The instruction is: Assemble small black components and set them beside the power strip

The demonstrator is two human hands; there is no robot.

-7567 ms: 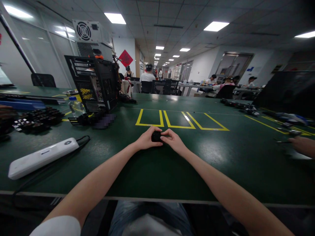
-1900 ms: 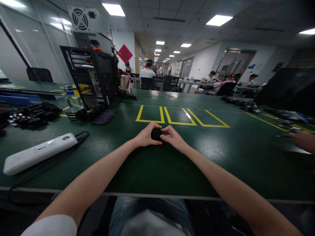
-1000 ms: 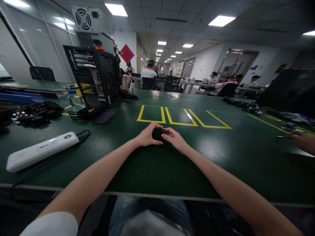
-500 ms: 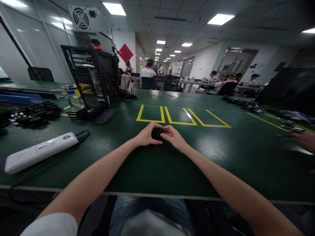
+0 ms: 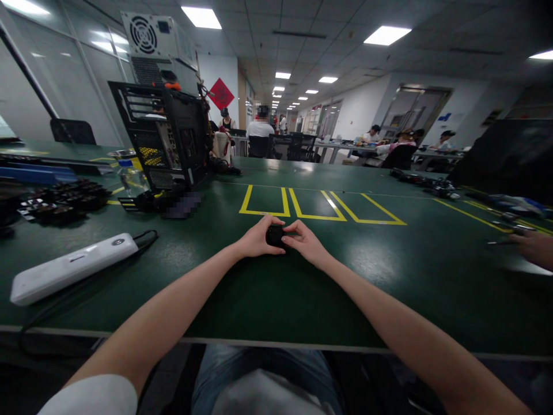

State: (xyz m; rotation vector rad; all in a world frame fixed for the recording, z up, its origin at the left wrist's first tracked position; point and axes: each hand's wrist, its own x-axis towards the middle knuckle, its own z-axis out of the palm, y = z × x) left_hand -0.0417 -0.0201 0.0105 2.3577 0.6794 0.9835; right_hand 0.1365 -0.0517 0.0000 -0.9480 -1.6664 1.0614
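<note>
A small black block-shaped part [image 5: 274, 235] is between my two hands, low over the green tabletop [image 5: 276, 288]. My left hand [image 5: 258, 236] grips it from the left, thumb on the near side and fingers on the far side. From the right, my right hand [image 5: 303, 239] pinches at its edge with thumb and fingertips. The fingers cover part of it, and its exact kind is too dark and small to make out. Just beyond my hands, yellow tape outlines [image 5: 317, 217] mark the tabletop.
At left lie a white power strip [image 5: 73, 268] with a black cable and a pile of dark metal parts [image 5: 64, 202]. An open black computer case [image 5: 173, 135] stands behind them, near a clear bottle [image 5: 132, 178]. Another person's hand [image 5: 536, 248] works at far right.
My hands and the black part stay almost in place, with only a slight shift of the right fingertips. The other person's hand at far right has moved a little.
</note>
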